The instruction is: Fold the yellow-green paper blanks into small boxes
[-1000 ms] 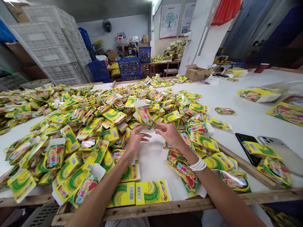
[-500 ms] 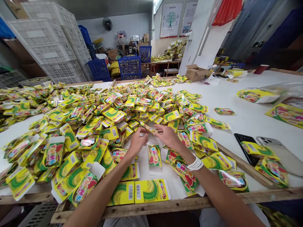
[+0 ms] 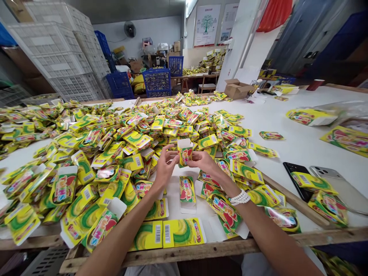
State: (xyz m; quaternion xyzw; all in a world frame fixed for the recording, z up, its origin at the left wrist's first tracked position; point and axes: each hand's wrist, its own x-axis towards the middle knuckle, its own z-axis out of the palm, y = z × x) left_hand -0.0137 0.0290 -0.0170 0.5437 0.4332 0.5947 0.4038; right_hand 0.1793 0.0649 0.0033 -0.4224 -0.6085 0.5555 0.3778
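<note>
A small yellow and green carton (image 3: pixel 185 152) with colourful lettering stands upright between my hands, its white flap raised at the top. My right hand (image 3: pixel 202 161) grips its right side, thumb in front. My left hand (image 3: pixel 167 165) has thumb and fingers closed at its left edge, with the index finger lifted. On the table just below lies another carton (image 3: pixel 187 191), its white flap pointing toward me. Two cartons lie yellow side up at the front edge, the right one (image 3: pixel 184 232) beside its neighbour (image 3: pixel 147 235). A heap of like cartons (image 3: pixel 138 140) spreads behind and left of my hands.
A wooden strip (image 3: pixel 293 197) lies on the white table at right, near a black phone (image 3: pixel 297 180) and a pale phone (image 3: pixel 342 188). Farther back are an open cardboard box (image 3: pixel 238 90), blue crates (image 3: pixel 157 81) and stacked white crates (image 3: pixel 57 50). A wooden rail (image 3: pixel 218 247) edges the table.
The carton between my hands was tilted with a narrow side showing; now it is upright, its printed face toward me and top flap visible. My left hand has risen slightly and closed at its edge.
</note>
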